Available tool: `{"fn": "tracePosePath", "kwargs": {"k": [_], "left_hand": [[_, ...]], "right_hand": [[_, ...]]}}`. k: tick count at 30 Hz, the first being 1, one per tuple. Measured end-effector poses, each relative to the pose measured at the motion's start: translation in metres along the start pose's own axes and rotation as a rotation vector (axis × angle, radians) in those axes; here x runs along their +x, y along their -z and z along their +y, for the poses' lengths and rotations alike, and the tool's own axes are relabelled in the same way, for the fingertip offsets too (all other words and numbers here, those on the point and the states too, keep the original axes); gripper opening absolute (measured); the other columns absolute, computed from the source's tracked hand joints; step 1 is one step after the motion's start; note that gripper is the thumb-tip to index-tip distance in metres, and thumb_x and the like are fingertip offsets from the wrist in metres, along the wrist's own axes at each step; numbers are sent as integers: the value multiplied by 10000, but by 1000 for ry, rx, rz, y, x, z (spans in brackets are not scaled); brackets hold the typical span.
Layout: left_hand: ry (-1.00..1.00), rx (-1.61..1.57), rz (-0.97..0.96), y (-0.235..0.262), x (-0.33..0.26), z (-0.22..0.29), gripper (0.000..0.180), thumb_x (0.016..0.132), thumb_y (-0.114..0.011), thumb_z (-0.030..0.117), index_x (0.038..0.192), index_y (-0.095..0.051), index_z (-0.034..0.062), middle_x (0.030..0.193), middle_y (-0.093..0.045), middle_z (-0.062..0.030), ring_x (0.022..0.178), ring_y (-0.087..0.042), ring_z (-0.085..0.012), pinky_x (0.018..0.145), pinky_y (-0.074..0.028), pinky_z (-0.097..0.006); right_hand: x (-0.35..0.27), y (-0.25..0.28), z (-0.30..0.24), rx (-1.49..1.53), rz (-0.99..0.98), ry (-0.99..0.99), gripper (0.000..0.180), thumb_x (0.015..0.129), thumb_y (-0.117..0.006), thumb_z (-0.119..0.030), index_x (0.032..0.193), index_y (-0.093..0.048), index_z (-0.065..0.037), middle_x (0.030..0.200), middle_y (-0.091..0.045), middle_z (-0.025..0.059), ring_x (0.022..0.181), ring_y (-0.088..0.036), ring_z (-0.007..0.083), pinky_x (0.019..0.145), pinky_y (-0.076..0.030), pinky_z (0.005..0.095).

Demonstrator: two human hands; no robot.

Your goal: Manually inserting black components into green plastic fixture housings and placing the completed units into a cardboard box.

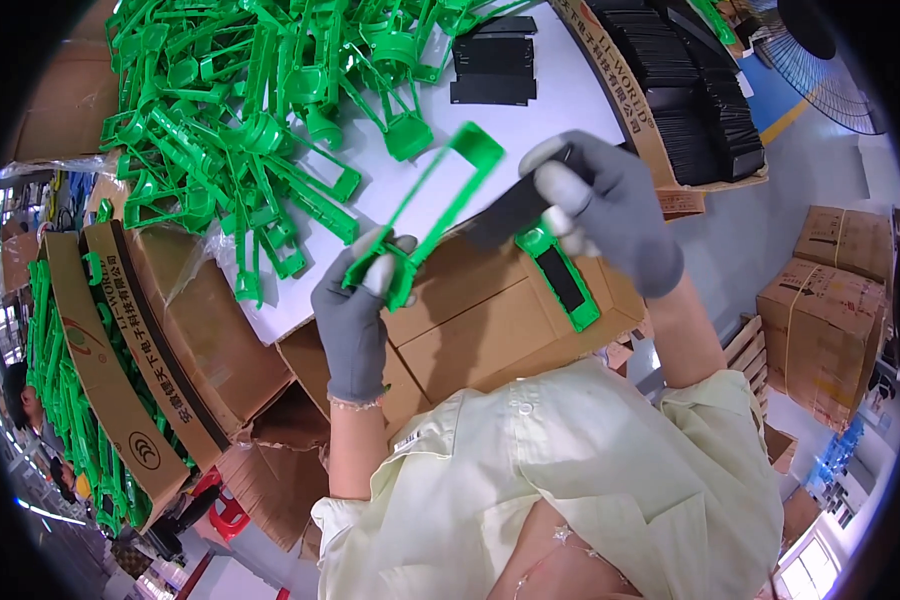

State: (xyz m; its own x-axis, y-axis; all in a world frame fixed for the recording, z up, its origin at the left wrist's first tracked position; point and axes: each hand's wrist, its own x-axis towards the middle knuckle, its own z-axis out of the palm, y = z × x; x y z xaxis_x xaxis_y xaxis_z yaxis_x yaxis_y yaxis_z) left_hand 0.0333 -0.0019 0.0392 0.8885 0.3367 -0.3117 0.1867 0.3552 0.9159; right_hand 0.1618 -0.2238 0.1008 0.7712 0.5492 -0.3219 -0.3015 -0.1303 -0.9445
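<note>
Both my hands wear grey gloves with pale fingertips. My left hand (355, 315) grips a green plastic frame (480, 148) by its lower end, and the frame tilts up and to the right. Pinched in my right hand (610, 200) is a thin black strip (505, 215), its free end angled down toward the frame, with a gap seeming to remain between them. Just below my right hand, another green frame with a black insert (560, 278) lies over an open cardboard box (460, 340). Motion blurs the right fingers somewhat.
A heap of green frames (270, 130) covers the left of the white table (395, 185). Flat black pieces (493, 70) lie at the far side. A carton of black pieces (695, 95) stands far right, and a carton of green frames (135, 340) at left.
</note>
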Motion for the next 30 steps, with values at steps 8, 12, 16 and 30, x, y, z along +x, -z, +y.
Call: {"fn": "tracePosePath", "kwargs": {"k": [8, 12, 16, 30], "left_hand": [[86, -26, -97, -16, -17, -4, 313, 875, -619, 119, 1138, -596, -49, 942, -650, -146, 755, -663, -261, 566, -528, -274], [124, -15, -108, -22, -17, -4, 291, 851, -622, 58, 1118, -609, -56, 888, -657, -140, 723, -664, -225, 556, -549, -278], [149, -40, -92, -26, -20, -5, 294, 840, -625, 45, 1109, -610, -72, 874, -664, -131, 708, -662, -189, 565, -558, -270], [239, 169, -222, -18, -24, -7, 251, 835, -646, -5, 1069, -620, -93, 858, -669, -136, 703, -667, -186, 547, -528, -233]], "right_hand": [[-9, -14, 25, -238, -45, 2, 193, 908, -555, -137, 1036, -584, 4, 701, -623, 30, 542, -533, 41, 501, -420, 183], [-7, -12, 27, -285, -74, -43, 180, 908, -556, -132, 1011, -578, 13, 665, -614, 32, 542, -552, 49, 495, -423, 192], [-11, -17, 29, -388, -26, 22, 188, 900, -565, -152, 1002, -580, 5, 641, -607, 33, 529, -558, 52, 485, -422, 203], [-22, 5, 89, -694, 34, 389, 305, 783, -723, -323, 933, -638, -72, 694, -657, 72, 588, -644, 219, 570, -482, 308]]}}
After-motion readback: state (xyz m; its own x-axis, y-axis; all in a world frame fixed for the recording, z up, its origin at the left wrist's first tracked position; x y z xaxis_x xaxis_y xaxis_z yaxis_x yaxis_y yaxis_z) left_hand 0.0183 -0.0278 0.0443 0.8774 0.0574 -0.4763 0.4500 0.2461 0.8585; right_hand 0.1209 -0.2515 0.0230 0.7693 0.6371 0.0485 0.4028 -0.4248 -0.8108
